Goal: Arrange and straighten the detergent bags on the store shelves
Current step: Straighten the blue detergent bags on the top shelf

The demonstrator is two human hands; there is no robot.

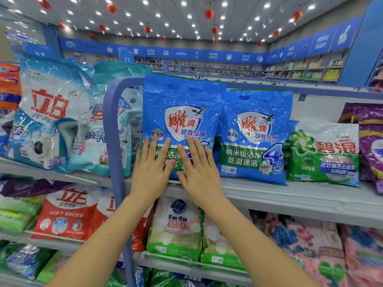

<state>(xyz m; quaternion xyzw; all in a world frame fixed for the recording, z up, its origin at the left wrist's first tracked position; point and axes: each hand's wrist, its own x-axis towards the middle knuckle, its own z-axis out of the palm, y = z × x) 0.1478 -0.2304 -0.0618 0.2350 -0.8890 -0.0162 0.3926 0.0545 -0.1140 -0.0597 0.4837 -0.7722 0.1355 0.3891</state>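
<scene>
Both hands, left hand (152,168) and right hand (198,172), press flat-fingered, gripping nothing, on the blue detergent bag (180,104) at the shelf's front edge (290,195). Squaring it looks underway. Next, push it upright beside its twin (257,125).

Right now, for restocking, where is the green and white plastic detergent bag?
Head view: the green and white plastic detergent bag stands on the upper grey shelf, right of centre, between the right-hand blue detergent bag and purple bags.

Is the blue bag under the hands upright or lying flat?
Upright: the blue bag stands on the shelf, left hand and right hand flat against its front.
</scene>
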